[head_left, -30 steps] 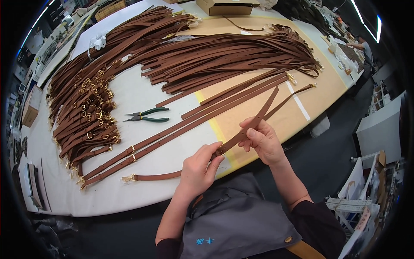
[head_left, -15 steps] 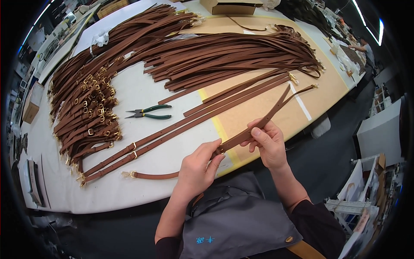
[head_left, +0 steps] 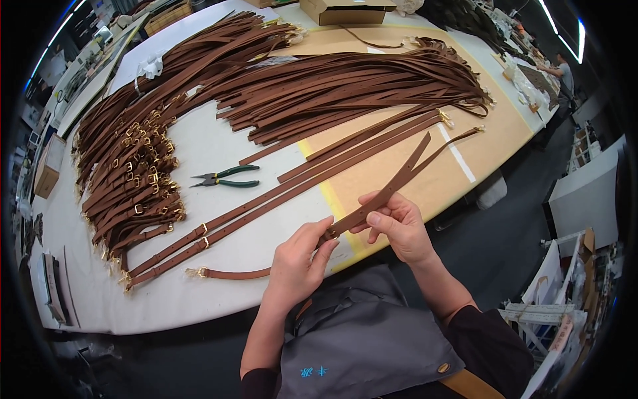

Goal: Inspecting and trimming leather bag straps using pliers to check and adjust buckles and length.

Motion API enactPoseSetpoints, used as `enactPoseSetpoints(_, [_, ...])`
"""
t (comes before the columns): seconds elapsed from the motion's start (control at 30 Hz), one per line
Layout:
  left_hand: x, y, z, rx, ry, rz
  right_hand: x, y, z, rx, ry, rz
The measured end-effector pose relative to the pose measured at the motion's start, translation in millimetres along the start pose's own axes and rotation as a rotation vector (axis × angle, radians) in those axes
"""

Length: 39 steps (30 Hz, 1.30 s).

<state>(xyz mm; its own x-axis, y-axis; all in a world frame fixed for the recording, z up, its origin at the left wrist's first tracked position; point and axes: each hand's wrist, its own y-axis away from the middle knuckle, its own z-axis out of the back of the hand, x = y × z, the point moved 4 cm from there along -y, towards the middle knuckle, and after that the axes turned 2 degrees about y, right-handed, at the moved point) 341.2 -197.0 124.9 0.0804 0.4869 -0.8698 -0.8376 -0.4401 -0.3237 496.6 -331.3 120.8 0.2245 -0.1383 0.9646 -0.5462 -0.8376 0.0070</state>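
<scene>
- Hands: left hand (head_left: 297, 263) and right hand (head_left: 397, 227) both pinch one long brown leather strap (head_left: 392, 186) above the table edge.
- Strap's long axis rises away rightward from the grip; its brass buckle end (head_left: 330, 233) sits nearer the left fingers.

Hands: two, left hand (head_left: 297, 261), right hand (head_left: 393, 225), sharing one brown strap (head_left: 392, 188). Pliers (head_left: 226, 178): one pair, green handles, desk centre. Cardboard box (head_left: 345, 10): one, 12 o'clock. Strap heaps: two, buckled heap (head_left: 133, 173) at 9 o'clock, plain heap (head_left: 352, 86) at 1 o'clock; straps too many to count.
</scene>
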Motion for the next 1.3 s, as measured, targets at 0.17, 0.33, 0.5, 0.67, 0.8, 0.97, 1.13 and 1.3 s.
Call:
enactPoseSetpoints(0.17, [-3, -1, -4, 0.027, 0.008, -0.004, -8, 1, -5, 0.012, -0.021, -0.001])
enactPoseSetpoints(0.33, [-3, 0, -2, 0.008, -0.023, -0.004, -4, 0, 3, -0.021, -0.027, -0.035])
enactPoseSetpoints(0.5, [-4, -2, -4, 0.015, -0.026, -0.034, -8, 0, 6, -0.021, -0.034, -0.043])
enactPoseSetpoints(0.67, [-9, -1, -4, 0.018, -0.041, -0.019, -2, 5, -3, 0.006, 0.038, -0.005])
enactPoseSetpoints(0.8, [-15, -3, -4, 0.012, -0.075, -0.007, 2, 10, -13, -0.005, 0.154, 0.100])
enactPoseSetpoints(0.97, [-22, 1, 1, -0.041, -0.237, 0.068, 18, 16, -38, 0.008, 0.584, 0.342])
enactPoseSetpoints(1.13, [2, 4, 6, -0.006, -0.206, -0.024, 20, 15, -65, 0.147, 0.863, 0.355])
enactPoseSetpoints(1.3, [40, 20, 7, -0.073, 0.145, 0.120, 30, -5, -69, 0.368, 0.799, 0.195])
